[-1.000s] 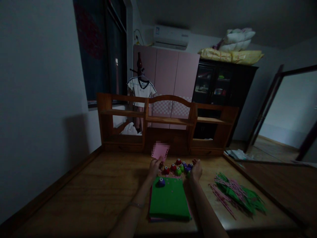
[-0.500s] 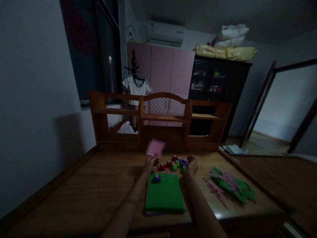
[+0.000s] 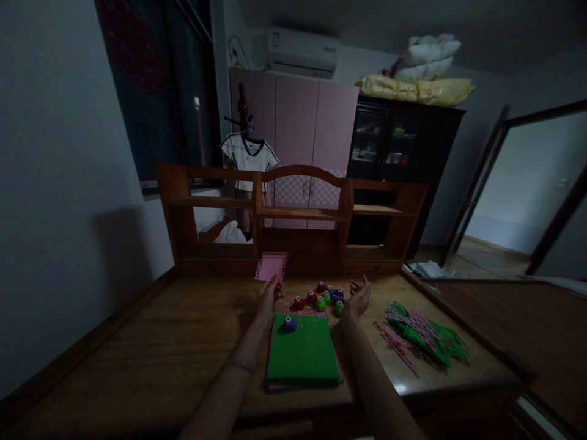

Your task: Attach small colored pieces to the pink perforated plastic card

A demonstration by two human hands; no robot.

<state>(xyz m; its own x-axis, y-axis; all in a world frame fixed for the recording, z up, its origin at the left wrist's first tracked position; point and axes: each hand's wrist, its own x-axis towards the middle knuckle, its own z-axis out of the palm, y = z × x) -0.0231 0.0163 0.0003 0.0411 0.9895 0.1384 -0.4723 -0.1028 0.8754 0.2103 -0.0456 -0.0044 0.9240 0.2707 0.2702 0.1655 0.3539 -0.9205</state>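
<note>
The left hand (image 3: pixel 267 298) pinches a thin pink paper sheet (image 3: pixel 271 267), likely light, floppy and best held by its lower edge, while the right hand (image 3: pixel 358 297) hovers open-palmed.

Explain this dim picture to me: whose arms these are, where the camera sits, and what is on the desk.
The camera is worn on a person's head, looking forward and down, so both arms are that person's own. The left hand pinches a small pink paper sheet and lifts it off the wooden desk. The right hand is open, palm up, holding nothing, beside a cluster of small coloured craft punches. One purple punch sits on a stack of green sheets. Pink and green paper strips lie to the right.
</note>
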